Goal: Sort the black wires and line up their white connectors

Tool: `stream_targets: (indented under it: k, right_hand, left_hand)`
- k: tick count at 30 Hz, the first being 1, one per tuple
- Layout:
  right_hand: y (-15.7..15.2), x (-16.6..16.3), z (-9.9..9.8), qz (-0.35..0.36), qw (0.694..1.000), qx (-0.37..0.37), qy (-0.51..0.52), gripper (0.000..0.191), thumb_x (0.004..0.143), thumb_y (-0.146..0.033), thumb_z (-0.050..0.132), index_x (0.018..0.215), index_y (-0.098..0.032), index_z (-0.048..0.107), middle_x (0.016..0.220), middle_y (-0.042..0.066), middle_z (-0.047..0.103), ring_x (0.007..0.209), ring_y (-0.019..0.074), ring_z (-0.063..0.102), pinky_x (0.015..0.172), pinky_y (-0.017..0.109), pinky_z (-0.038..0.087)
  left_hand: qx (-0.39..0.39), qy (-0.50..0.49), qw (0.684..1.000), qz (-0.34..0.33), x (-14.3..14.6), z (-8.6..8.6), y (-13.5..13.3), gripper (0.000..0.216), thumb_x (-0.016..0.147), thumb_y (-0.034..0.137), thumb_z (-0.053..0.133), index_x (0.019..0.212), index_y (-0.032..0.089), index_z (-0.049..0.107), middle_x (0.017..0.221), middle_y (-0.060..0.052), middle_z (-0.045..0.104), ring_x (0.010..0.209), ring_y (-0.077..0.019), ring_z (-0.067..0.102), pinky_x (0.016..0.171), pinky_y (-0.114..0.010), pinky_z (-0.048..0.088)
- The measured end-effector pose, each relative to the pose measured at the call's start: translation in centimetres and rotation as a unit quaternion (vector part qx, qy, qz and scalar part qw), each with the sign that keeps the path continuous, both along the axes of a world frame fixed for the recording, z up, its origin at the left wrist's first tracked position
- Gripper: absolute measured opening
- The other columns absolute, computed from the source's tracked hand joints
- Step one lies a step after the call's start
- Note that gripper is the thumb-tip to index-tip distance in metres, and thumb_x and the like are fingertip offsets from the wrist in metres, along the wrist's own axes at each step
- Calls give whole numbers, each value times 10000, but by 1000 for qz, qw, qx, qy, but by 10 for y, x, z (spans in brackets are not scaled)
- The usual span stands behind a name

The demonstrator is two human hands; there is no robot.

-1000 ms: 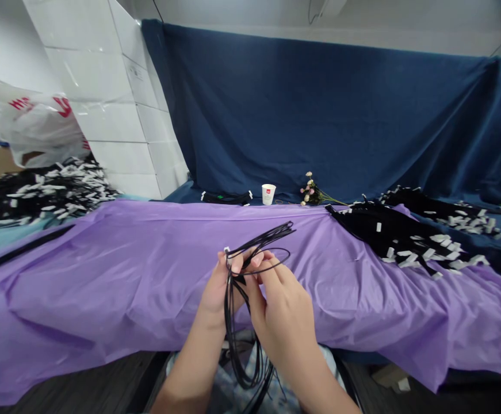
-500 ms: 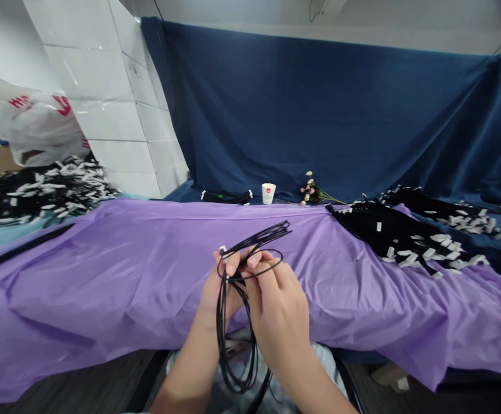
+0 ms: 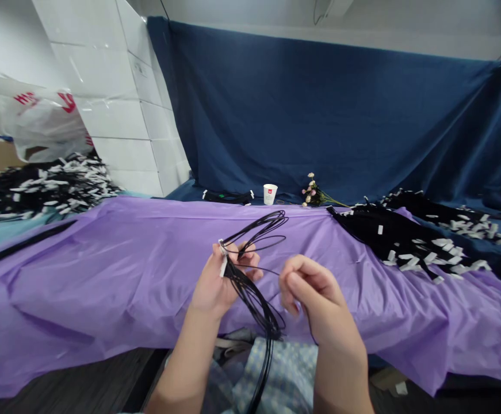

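Note:
My left hand (image 3: 226, 276) is closed around a bundle of thin black cables (image 3: 256, 305), near a white connector (image 3: 223, 265) at one end. Loops of the cable rise above the fingers, while the longer strands hang down over my lap. To its right, my right hand (image 3: 313, 290) pinches a single thin black strand (image 3: 264, 269) pulled out sideways from the bundle. The strand stretches between both hands, above the purple cloth (image 3: 155, 276). The strand's far end is hidden in the right fingers.
Black cables with white connectors lie heaped at left (image 3: 56, 184) and right (image 3: 405, 236). Along the back stand a paper cup (image 3: 270, 194) and a flower sprig (image 3: 313, 192), beside a black cable bundle (image 3: 228, 198). White boxes (image 3: 112, 98) are stacked at left; a blue curtain (image 3: 319, 115) hangs behind.
My right hand has moved away from the left, to the right, drawing one strand out of the bundle. The hanging loops have swung rightward and the white connector shows more.

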State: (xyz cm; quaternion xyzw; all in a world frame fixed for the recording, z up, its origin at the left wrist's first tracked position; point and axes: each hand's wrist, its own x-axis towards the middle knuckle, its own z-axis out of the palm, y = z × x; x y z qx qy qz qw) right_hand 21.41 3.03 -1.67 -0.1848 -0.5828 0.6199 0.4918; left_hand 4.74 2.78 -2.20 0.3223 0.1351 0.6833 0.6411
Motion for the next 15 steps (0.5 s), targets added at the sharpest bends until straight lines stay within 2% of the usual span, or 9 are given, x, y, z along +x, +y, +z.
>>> stream_targets:
  k: [4, 7, 10, 12, 14, 15]
  right_hand:
    - [7, 16, 0, 37, 991, -60, 116, 199, 859, -384, 632, 797, -195, 624, 669, -4, 605, 455, 114, 553, 390, 203, 393]
    - [12, 19, -4, 16, 986, -38, 164, 150, 816, -331, 675, 928, -231, 674, 743, 0, 636, 506, 137, 599, 374, 210, 422]
    - [17, 15, -7, -92, 976, 2, 199, 162, 866, -378, 654, 970, -261, 695, 712, -15, 608, 505, 124, 584, 386, 209, 441]
    - [21, 10, -6, -192, 952, 21, 236, 198, 890, -437, 633, 890, -252, 706, 677, -24, 567, 518, 109, 566, 447, 226, 484]
    - [23, 7, -3, -256, 925, 24, 281, 238, 834, -474, 701, 799, -239, 704, 740, -15, 570, 598, 109, 587, 545, 254, 536]
    - [23, 6, -1, -263, 917, 20, 301, 240, 790, -477, 748, 771, -241, 705, 776, -14, 570, 643, 109, 597, 593, 259, 551]
  left_hand:
    - [-20, 11, 1000, -11, 1, 1, -2, 368, 742, 461, 762, 659, 163, 564, 754, 9, 591, 513, -92, 514, 541, -271, 475]
    - [-26, 37, 999, -15, 3, -2, -2, 367, 740, 477, 762, 691, 159, 586, 764, 6, 629, 418, -60, 481, 529, -272, 473]
    - [-34, 52, 998, -9, 3, -3, -1, 360, 768, 486, 734, 716, 154, 607, 783, -26, 673, 394, -65, 494, 507, -259, 454]
    - [-43, 64, 997, -1, 4, -3, 0, 334, 823, 473, 680, 746, 153, 624, 805, -53, 693, 401, -79, 515, 509, -264, 459]
    - [-65, 75, 995, 7, 4, -2, 1, 306, 870, 445, 629, 780, 152, 642, 828, -69, 705, 403, -84, 523, 531, -278, 475]
    - [-79, 80, 994, 11, 4, -1, 2, 297, 881, 432, 615, 792, 151, 649, 832, -71, 706, 404, -86, 526, 539, -284, 479]
